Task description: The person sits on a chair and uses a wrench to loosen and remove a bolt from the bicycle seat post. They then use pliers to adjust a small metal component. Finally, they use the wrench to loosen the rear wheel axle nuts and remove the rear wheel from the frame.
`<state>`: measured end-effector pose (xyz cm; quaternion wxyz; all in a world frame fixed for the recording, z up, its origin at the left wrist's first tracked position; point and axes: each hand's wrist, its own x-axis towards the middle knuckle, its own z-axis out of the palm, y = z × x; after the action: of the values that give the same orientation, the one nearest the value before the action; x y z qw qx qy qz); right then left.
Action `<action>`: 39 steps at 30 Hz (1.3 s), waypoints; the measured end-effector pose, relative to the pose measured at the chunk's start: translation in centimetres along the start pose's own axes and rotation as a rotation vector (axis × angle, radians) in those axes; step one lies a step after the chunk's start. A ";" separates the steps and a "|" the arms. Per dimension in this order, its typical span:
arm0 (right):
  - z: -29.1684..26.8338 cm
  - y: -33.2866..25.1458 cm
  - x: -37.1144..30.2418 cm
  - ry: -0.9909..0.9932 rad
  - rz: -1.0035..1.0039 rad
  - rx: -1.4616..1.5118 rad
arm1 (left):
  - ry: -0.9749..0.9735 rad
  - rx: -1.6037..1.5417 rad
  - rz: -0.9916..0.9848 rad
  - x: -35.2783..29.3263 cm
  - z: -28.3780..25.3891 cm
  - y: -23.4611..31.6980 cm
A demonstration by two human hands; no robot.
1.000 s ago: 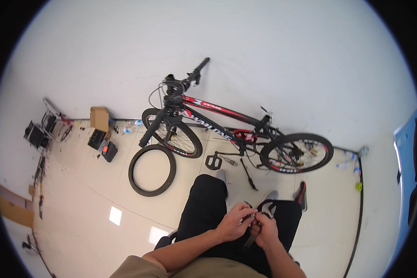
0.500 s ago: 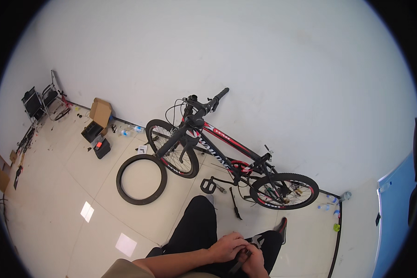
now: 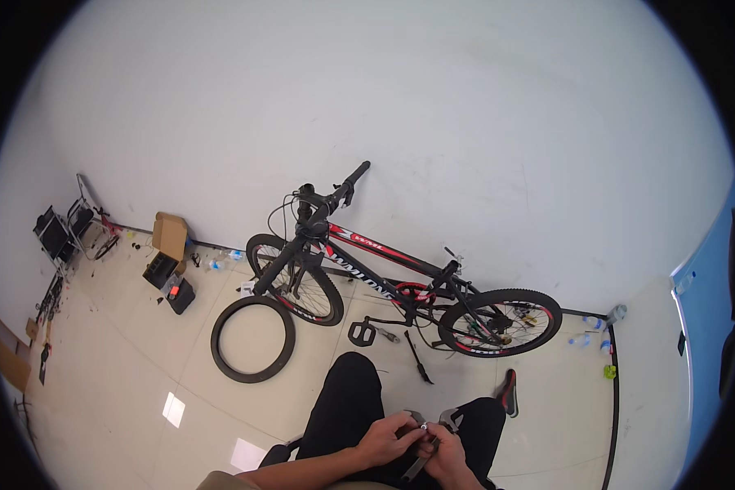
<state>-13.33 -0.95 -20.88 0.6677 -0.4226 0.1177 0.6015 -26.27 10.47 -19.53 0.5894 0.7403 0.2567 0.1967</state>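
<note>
Both hands meet over my lap, close to my right thigh. My left hand (image 3: 384, 441) has its thumb and fingers pinched on a small shiny metal part (image 3: 424, 426), too small to name. My right hand (image 3: 447, 457) is closed around a grey adjustable wrench (image 3: 416, 469); the wrench's jaws stick out beyond the fingers and its handle points down toward me. The right fingertips also touch the shiny part. Beyond my knees a black and red bicycle (image 3: 376, 273) leans against the wall.
A loose tyre (image 3: 219, 347) lies flat left of the front wheel. Near the pedal are a tool (image 3: 388, 336) and a thin black bar (image 3: 419, 359). An open cardboard box (image 3: 170, 237) and a black case (image 3: 180, 296) stand farther left. Plastic bottles (image 3: 580, 339) lie at right.
The view has shifted slightly. My hands have moved a little apart at the fingertips, and the small shiny part now shows between them. The bicycle and tyre look undisturbed.
</note>
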 end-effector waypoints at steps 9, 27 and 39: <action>-0.1 1.0 0.7 0.040 0.031 -0.065 | -0.013 0.146 0.105 0.1 -0.9 -0.3; 0.5 0.4 1.2 0.059 0.040 -0.100 | -0.016 0.352 0.326 1.4 -1.3 -2.6; 0.9 0.3 0.7 0.091 0.060 -0.101 | -0.004 0.245 0.219 1.0 -0.8 -3.2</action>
<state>-13.72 0.14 -20.88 0.6212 -0.4789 0.1300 0.6065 -26.43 12.21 -22.47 0.4704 0.8304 0.1955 0.2257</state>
